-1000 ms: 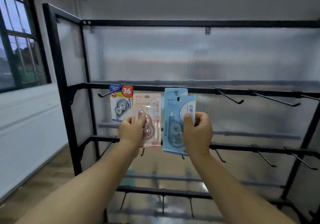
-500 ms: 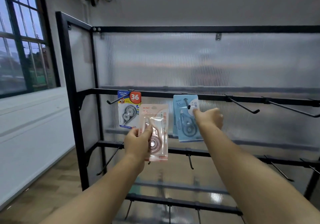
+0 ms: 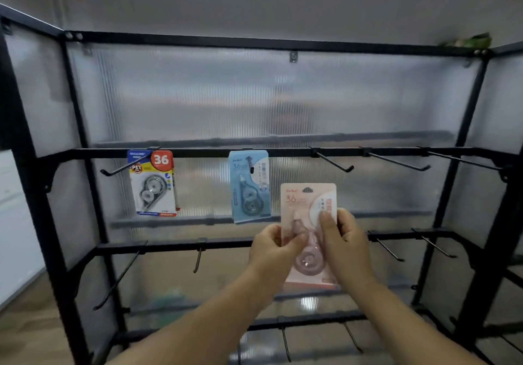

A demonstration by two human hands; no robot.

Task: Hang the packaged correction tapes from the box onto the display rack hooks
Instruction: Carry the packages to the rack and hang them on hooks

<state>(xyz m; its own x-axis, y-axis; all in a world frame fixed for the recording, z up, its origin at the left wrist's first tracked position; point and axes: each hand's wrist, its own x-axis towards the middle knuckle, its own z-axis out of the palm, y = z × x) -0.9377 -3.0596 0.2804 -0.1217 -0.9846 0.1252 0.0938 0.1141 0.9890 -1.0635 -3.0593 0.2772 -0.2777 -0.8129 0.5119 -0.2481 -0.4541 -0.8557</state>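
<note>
Both hands pinch the pink correction tape pack (image 3: 308, 203), left hand (image 3: 273, 247) at its left edge and right hand (image 3: 346, 247) at its right. Curled fingers keep it upright, hang-hole uppermost, probably to meet the bare hook (image 3: 334, 162) above. The blue pack (image 3: 249, 186) and the blue-and-yellow pack (image 3: 152, 183) hang on the display rack (image 3: 283, 45).

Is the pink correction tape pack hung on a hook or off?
Off. The left hand and right hand hold the pink pack; its hang hole is empty.
</note>
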